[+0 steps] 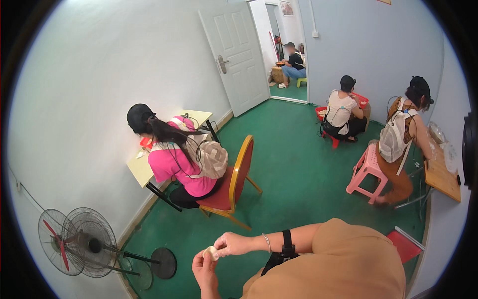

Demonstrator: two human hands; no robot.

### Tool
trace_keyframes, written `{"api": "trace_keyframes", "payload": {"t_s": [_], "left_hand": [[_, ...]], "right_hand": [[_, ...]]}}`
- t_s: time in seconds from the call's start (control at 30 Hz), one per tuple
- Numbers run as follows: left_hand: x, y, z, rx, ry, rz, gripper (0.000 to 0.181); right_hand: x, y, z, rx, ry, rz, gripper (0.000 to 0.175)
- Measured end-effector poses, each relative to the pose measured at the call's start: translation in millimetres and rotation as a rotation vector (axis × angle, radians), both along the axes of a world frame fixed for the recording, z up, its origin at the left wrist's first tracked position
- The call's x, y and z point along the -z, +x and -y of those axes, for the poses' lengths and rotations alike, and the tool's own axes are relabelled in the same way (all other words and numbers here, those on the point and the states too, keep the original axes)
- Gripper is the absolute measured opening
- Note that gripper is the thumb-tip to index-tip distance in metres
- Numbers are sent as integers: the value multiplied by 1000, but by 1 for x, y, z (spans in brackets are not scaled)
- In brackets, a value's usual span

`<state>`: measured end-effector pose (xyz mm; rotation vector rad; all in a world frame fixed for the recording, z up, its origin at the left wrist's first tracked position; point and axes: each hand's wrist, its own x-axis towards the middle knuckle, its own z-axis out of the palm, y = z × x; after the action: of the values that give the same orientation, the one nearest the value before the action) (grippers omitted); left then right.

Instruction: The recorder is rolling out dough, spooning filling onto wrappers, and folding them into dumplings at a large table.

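Note:
Between my two hands is a small, pale, round piece that looks like dough or a dumpling wrapper. My left hand comes up from the bottom edge and pinches it with the thumb in front. From the right, my right hand holds the piece's other edge between thumb and fingertips. A bracelet circles my right wrist, and a black strap is around that forearm. Both hands are above the green floor, in front of my tan shirt.
Two standing fans are at lower left. A person in pink sits on a red-seated chair at a pale table. Two people sit at right, near a pink stool and wooden table. Another sits beyond the open door.

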<state>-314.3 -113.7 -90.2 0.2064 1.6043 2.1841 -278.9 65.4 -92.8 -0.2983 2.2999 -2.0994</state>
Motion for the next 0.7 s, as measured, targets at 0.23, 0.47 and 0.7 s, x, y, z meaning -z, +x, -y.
{"api": "trace_keyframes", "payload": {"t_s": [0.23, 0.47, 0.7], "left_hand": [[14, 8, 6, 1, -110, -125, 17], [-3, 14, 8, -75, -286, -188, 19], [-4, 7, 7, -140, -242, -185, 19]], "right_hand": [[-1, 4, -6, -90, 68, -65, 24], [-6, -1, 2, -65, 160, -92, 20], [-14, -12, 3, -107, -113, 55, 14]]}}
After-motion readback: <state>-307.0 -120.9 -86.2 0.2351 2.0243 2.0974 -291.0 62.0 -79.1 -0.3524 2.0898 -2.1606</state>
